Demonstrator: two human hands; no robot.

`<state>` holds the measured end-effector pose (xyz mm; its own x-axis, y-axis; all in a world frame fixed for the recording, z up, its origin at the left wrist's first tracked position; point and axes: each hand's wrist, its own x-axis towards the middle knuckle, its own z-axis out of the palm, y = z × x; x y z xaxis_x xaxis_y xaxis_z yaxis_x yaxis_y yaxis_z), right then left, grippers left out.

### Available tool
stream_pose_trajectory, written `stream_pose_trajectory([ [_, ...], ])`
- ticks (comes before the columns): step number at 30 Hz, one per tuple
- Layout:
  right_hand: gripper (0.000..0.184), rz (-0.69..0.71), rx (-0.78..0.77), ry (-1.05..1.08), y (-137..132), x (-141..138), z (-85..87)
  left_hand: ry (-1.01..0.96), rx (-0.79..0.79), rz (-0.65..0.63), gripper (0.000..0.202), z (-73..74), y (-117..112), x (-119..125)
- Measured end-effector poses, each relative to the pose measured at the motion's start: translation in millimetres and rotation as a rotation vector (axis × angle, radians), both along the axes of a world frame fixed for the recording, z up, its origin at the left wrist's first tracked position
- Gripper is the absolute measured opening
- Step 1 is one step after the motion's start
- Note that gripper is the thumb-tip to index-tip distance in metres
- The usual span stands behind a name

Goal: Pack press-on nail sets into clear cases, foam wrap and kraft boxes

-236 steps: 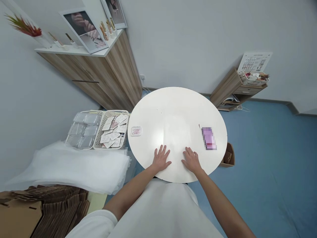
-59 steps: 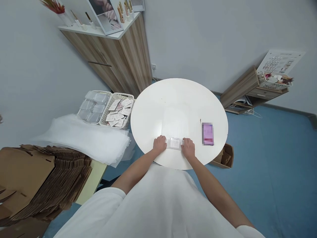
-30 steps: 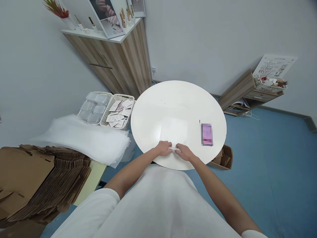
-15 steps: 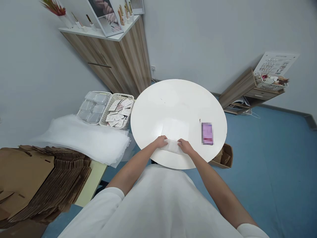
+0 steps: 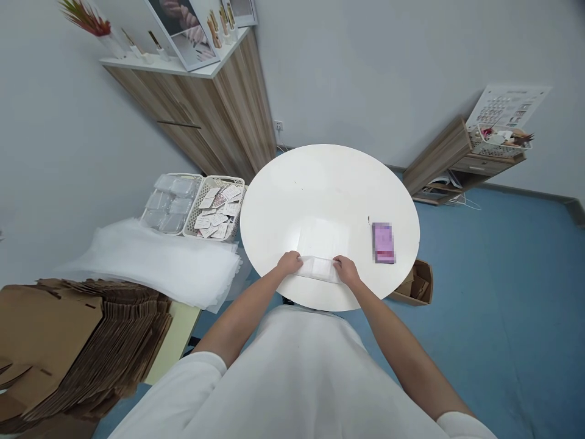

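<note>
On the near part of the round white table [image 5: 329, 183] lies a thin white sheet with a small packet wrapped in it [image 5: 317, 267]. My left hand [image 5: 289, 264] pinches the wrap's left end, fingers closed. My right hand [image 5: 346, 269] grips its right end the same way. The wrap stretches flat between the two hands. A purple blurred card or phone [image 5: 382, 242] lies on the table to the right of my right hand.
Left of the table stand two white baskets, one with clear packets [image 5: 171, 196] and one with printed cards [image 5: 214, 208]. A stack of white sheets [image 5: 155, 259] and flat cardboard boxes [image 5: 68, 341] lie nearer. A wooden cabinet [image 5: 214, 103] is behind, a small cardboard box [image 5: 418, 283] on the floor.
Earlier both hands lay flat on the table and a small packet lay at its left edge. Since then the packet has come between my hands and been folded into the white sheet; hands moved apart.
</note>
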<state>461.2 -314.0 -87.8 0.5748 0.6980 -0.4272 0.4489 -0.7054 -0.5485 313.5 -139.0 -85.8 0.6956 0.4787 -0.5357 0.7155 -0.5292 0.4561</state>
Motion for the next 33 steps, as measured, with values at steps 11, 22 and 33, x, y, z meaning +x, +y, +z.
stream_pose_trajectory([
  [11,0.031,-0.175,0.100,-0.305,-39.9,3.7,-2.0,-0.084,0.088,0.013,0.030,7.0,3.1,-16.0],
  [22,0.042,0.554,0.103,-0.369,-8.9,-21.2,21.9,-0.323,0.246,-0.669,0.058,18.4,-22.3,8.2],
  [33,0.042,0.483,0.036,-0.104,-23.3,-32.1,29.8,-0.242,-0.040,-0.526,0.048,25.4,-31.8,-7.7],
])
